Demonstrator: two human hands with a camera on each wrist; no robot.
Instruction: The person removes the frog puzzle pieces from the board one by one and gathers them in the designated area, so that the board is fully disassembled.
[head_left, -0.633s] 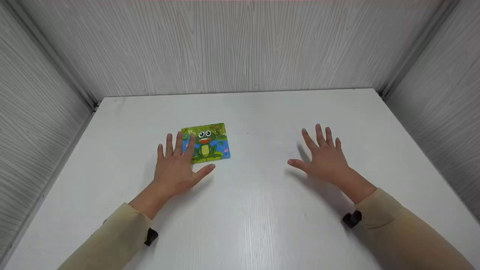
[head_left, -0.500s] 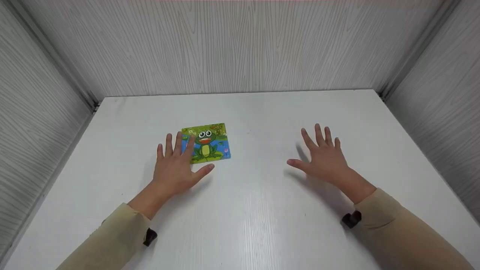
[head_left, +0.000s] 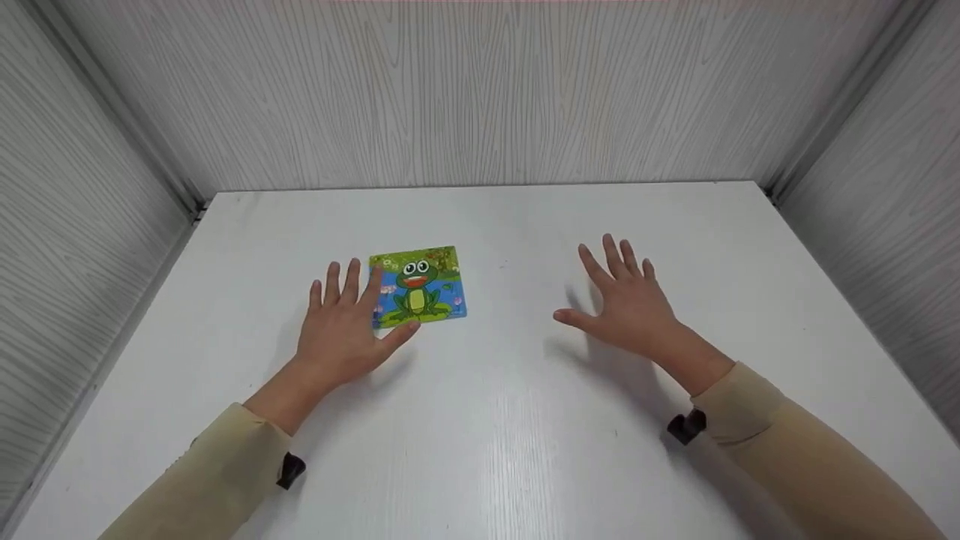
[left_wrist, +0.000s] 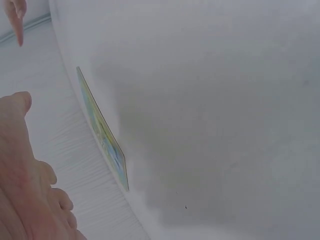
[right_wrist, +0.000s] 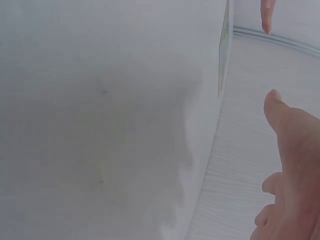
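Observation:
A square picture puzzle with a green frog [head_left: 416,289] lies flat on the white table, left of the middle. My left hand [head_left: 337,330] hovers over the table with fingers spread, its index finger overlapping the puzzle's left edge in the head view. Off to the right, my right hand [head_left: 634,311] is held above the table too, fingers spread and holding nothing. The left wrist view shows the puzzle [left_wrist: 102,132] edge-on beyond the left hand [left_wrist: 30,185]. In the right wrist view, the thumb of the right hand [right_wrist: 297,155] points up, and the puzzle [right_wrist: 223,55] appears as a thin sliver.
A pale wood-grain panel [head_left: 480,90] rises behind the white table [head_left: 495,420]. Similar side panels stand at left [head_left: 67,180] and right [head_left: 877,172]. A small dark device sits under each sleeve cuff.
My right hand has moved a little left and away from me. My left hand has shifted slightly left, uncovering more of the puzzle. The puzzle appears slightly farther right in the head view.

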